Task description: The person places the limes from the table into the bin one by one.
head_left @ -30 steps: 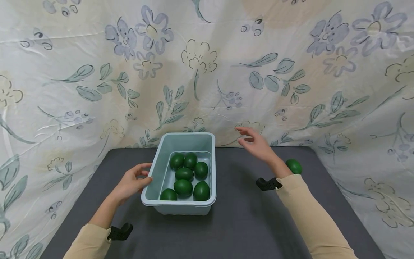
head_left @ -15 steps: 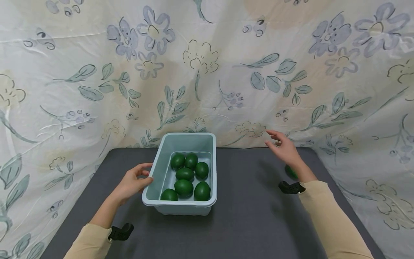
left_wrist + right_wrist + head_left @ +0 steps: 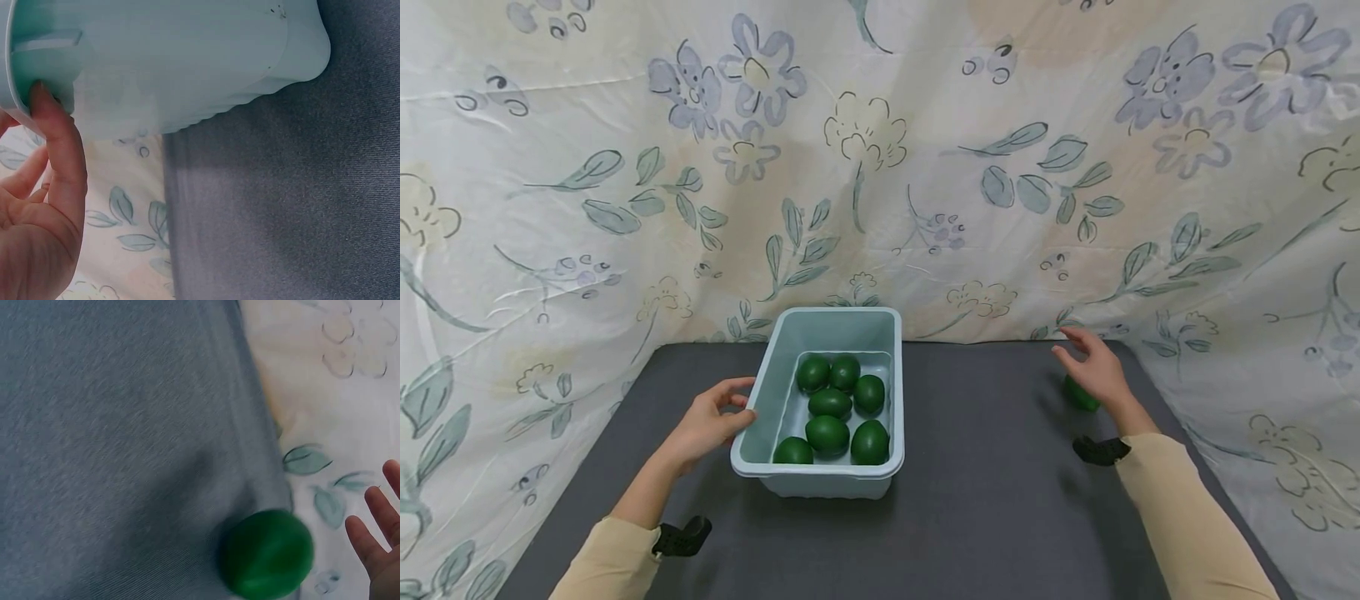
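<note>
A pale blue plastic bin (image 3: pixel 895 392) stands on the table with several smooth, dark green oval fruits (image 3: pixel 827 435) inside. At its left side my left hand (image 3: pixel 703 427) holds the rim; in the left wrist view the thumb and fingers of the left hand (image 3: pixel 47 206) pinch the edge of the bin (image 3: pixel 187 56). One more green fruit (image 3: pixel 1078 395) lies alone at the far right of the table. Over it hovers my right hand (image 3: pixel 1099 372), fingers loosely spread and holding nothing. The right wrist view has this fruit (image 3: pixel 265 555) beside the open fingers (image 3: pixel 369 547).
Dark grey cloth covers the table (image 3: pixel 977 467). Behind it and along the sides hangs a floral curtain (image 3: pixel 925 167), close to the table's back edge. Black wrist straps (image 3: pixel 681 537) sit at both sleeves.
My right hand has moved right and lowered from near the table's middle back to above the lone green fruit. The left hand stays on the bin, which has not shifted.
</note>
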`<state>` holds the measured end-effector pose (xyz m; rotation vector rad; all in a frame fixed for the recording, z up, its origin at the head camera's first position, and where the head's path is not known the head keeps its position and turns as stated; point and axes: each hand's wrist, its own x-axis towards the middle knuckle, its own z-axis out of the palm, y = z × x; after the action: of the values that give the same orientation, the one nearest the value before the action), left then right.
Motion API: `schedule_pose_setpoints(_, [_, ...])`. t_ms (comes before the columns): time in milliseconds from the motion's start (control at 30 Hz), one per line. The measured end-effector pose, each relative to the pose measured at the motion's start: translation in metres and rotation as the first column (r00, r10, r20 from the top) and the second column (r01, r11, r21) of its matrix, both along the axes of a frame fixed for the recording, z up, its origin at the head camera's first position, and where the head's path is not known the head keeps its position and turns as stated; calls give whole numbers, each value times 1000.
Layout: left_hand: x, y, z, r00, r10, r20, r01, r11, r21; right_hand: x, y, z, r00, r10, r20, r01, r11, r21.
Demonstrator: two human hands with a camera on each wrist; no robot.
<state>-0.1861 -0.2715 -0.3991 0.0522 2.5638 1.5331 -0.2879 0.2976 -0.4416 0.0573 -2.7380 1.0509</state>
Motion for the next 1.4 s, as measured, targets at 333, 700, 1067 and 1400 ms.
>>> schedule_pose_setpoints(333, [-1,1,0,1000,5,2,-5,1000,-6,14,18,-21,998,-37,44,33,996,82])
schedule_pose_setpoints(700, [-1,1,0,1000,10,0,-10,1000,-1,20,32,-49,997,-65,50,58,990,129])
schedule_pose_setpoints(1067, [0,1,1,1000,9,1,-9,1000,-3,23,32,-56,993,-69,96,58,992,109])
schedule_pose_setpoints(1400, [-1,1,0,1000,8,3,-8,1000,-13,24,34,-54,992,-85,94,76,992,101])
